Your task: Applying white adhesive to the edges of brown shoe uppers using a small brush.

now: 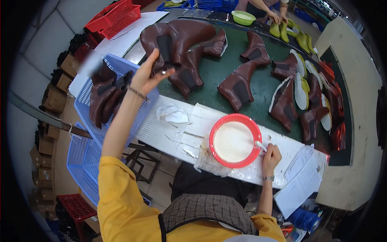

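Note:
Beside a pile of brown ankle boots [193, 30], my left hand [146, 76] has its fingers spread, next to the lower end of one boot [155, 36] with a dark elastic panel. Whether the fingertips touch that boot is hard to tell. My right hand [272, 158] is closed around a white-handled tool [261, 146], probably a brush. Its far end reaches the rim of a red bowl [211, 139] of creamy white liquid, and the tip is not clear. More brown boots [238, 86] lie on the green belt [217, 68] beyond the bowl.
A blue basket [86, 94] with brown boots stands at left, above another blue basket [82, 165]. A white cloth [172, 113] lies on the white ledge [197, 125], papers [300, 181] at right. Pale-soled boots [300, 90] line the belt's right. Across, a person handles yellow-green boots [278, 31].

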Demonstrator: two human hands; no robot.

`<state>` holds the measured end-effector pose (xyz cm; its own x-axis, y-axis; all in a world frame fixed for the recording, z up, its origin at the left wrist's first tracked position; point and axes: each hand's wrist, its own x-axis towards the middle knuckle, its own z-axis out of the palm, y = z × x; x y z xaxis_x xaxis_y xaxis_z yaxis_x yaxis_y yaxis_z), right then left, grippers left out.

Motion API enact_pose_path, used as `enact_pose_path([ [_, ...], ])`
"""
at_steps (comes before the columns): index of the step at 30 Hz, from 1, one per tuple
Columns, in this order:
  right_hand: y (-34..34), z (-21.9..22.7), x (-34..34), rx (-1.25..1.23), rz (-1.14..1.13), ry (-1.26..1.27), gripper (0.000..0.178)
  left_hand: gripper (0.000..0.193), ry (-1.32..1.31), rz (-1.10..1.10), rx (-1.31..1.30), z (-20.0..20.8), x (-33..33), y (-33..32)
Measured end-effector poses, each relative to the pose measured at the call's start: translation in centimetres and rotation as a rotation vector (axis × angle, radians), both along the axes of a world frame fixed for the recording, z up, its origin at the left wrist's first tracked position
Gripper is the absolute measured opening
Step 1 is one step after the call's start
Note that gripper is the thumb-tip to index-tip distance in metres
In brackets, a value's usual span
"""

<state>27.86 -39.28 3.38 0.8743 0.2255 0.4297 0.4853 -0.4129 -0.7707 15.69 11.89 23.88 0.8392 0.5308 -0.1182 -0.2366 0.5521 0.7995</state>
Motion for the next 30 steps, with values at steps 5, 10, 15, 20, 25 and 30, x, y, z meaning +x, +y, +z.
enact_pose_path([
  [5, 0.3, 1.0, -0.1, -0.036, -0.032, 0.073, 0.036, 0.028, 0.122, 0.133, 0.13, -1.0, 7.9, 11.7],
  [10, 0.3, 0.8, -0.2, -0.101, -0.032, 0.09, 0.039, 0.023, 0.238, 0.303, 0.248, -4.6, 15.8, 19.2],
  [15, -0.1, 0.3, -0.7, -0.081, -0.082, 0.283, 0.045, 0.032, 0.497, 0.341, 0.304, -8.1, 16.8, 24.0],
  [20, 0.7, 2.6, -0.8, -0.197, -0.065, 0.24, 0.048, 0.035, 1.166, -0.01, 0.478, -13.3, 12.9, 26.7],
  [25, 1.4, 1.6, -0.2, -0.123, -0.046, 0.246, 0.048, 0.052, 1.908, -0.303, 1.077, -18.5, 8.8, 30.7],
  [30, 1.4, 1.8, -0.5, -0.144, -0.05, 0.244, 0.048, 0.056, 1.492, -0.489, 1.811, -11.2, 8.6, 19.2],
])
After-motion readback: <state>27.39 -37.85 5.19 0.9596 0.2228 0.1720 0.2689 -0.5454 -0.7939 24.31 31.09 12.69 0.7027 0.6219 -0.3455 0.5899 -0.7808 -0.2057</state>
